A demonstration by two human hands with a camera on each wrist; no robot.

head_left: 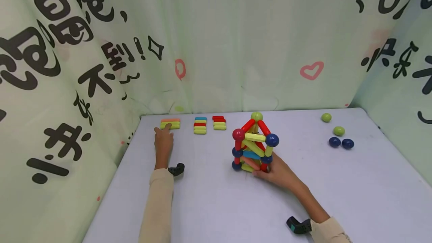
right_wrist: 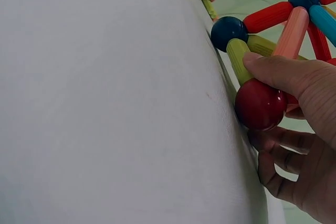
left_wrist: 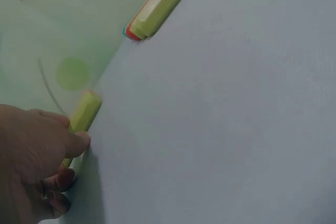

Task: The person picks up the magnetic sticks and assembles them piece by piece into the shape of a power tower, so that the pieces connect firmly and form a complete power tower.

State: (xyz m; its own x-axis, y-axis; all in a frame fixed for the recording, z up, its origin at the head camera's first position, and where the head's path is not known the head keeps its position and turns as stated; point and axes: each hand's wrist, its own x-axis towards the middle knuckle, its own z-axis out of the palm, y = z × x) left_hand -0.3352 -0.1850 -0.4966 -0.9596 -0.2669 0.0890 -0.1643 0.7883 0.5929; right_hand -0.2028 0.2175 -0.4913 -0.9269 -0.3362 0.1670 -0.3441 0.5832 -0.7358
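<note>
A tower of magnetic sticks and balls [head_left: 254, 154] stands on the table, with a green ball at its top. My right hand [head_left: 281, 173] grips its lower right corner. In the right wrist view the thumb [right_wrist: 273, 72] lies on a yellow-green stick beside a red ball [right_wrist: 260, 104], the other fingers curling below and behind. At the far left, my left hand [head_left: 163, 143] is at a small row of magnetic sticks [head_left: 174, 120], orange and yellow-green. The left wrist view has its thumb and forefinger on either side of a yellow-green stick [left_wrist: 86, 111], pinching it.
Two more stick rows, one with blue, red and yellow-green sticks [head_left: 200, 125] and one of red and yellow-green sticks [head_left: 219, 122], lie near the back edge. Green balls [head_left: 339, 131] and dark blue balls [head_left: 347, 144] rest at the right. A printed curtain [head_left: 263, 40] hangs behind the table.
</note>
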